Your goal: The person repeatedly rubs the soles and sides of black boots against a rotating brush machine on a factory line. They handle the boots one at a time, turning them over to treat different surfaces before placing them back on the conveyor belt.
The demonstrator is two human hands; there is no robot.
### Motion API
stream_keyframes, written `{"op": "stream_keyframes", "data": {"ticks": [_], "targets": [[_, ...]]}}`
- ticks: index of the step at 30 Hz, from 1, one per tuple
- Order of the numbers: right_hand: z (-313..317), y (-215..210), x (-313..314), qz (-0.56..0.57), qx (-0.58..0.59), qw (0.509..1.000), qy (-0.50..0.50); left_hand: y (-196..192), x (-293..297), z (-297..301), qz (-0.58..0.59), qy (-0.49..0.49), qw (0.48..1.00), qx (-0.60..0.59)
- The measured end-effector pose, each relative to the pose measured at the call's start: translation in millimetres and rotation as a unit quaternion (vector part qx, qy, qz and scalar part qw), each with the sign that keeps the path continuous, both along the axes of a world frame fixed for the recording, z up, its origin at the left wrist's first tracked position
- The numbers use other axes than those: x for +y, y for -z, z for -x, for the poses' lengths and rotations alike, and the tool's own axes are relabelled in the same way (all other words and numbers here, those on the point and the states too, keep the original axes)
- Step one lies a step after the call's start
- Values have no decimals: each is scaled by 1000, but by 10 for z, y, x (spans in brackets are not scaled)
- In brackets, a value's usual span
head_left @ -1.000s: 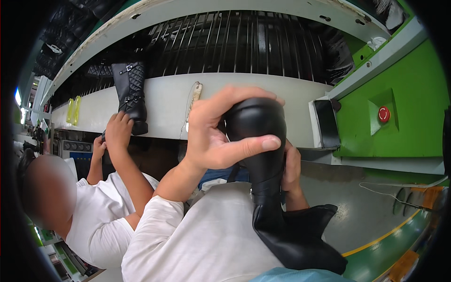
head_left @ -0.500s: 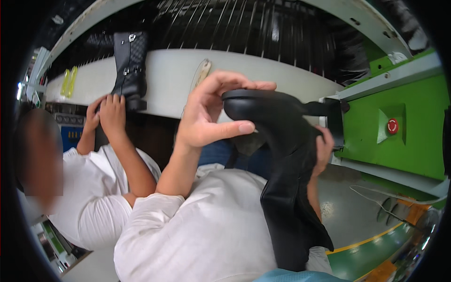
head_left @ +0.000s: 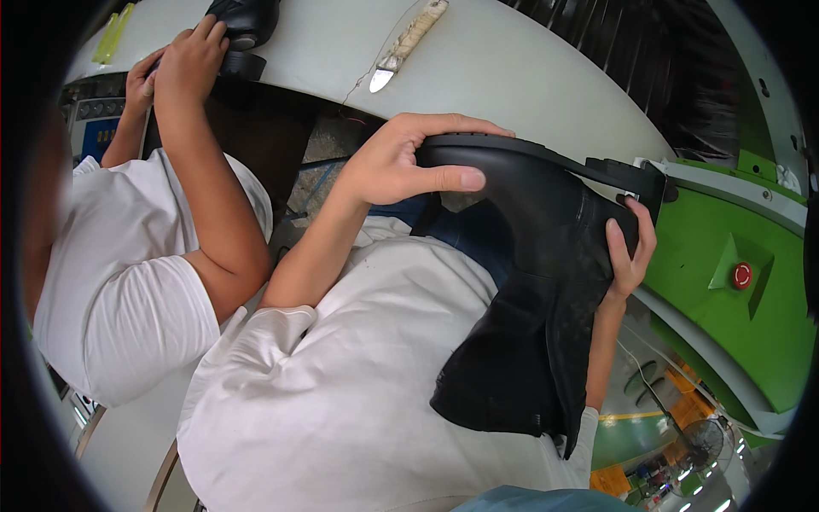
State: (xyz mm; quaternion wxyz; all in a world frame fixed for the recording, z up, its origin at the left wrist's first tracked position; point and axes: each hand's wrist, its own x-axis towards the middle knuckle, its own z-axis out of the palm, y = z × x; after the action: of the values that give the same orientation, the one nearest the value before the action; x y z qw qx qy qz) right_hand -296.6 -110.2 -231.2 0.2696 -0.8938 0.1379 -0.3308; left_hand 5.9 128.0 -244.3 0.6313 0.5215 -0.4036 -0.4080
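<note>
A tall black boot [head_left: 537, 230] is held up in front of my chest, its sole uppermost and its shaft hanging down toward my shirt. My left hand [head_left: 418, 162] grips the toe, fingers over the sole and thumb along the upper. At the heel end, my right hand [head_left: 630, 247] is closed around the back of the boot, with part of the palm hidden behind it. Beyond my left hand, a knife [head_left: 409, 43] with a wrapped, pale handle and a short blade lies on the white table [head_left: 546, 81].
At the left, a person in a white shirt holds another black boot [head_left: 245, 26] at the table edge. Yellow-green strips [head_left: 111, 36] lie near the far left corner. To the right stands a green machine panel [head_left: 725, 230] with a red button [head_left: 741, 275]; a fan [head_left: 706, 439] is lower right.
My view has shifted, so the table, knife and co-worker appear higher or further left. My left hand has closed onto the toe; the right hand now shows more plainly at the heel.
</note>
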Motion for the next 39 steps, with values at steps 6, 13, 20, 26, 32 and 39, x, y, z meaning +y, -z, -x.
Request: {"op": "stream_keyframes", "data": {"ticks": [6, 13, 20, 26, 32, 39], "targets": [[-97, -150, -79, 88, 28, 995, -45, 16, -117, -19, 8, 18, 993, -118], [-271, -350, -152, 64, 63, 995, -48, 24, -246, -101, 1, 29, 995, -100], [-452, -988, -258, -86, 206, 971, -91, -72, -150, 75, 8, -15, 999, 32], [-325, -737, -732, -319, 281, 897, -121, 174, 306, 119, 130, 36, 988, 82], [-342, -419, -676, -429, 276, 860, -25, 208, 533, 172, 66, 52, 989, 126], [-685, -471, -601, -300, 283, 905, 102, 306, 149, 160, 65, -86, 979, -174]]}}
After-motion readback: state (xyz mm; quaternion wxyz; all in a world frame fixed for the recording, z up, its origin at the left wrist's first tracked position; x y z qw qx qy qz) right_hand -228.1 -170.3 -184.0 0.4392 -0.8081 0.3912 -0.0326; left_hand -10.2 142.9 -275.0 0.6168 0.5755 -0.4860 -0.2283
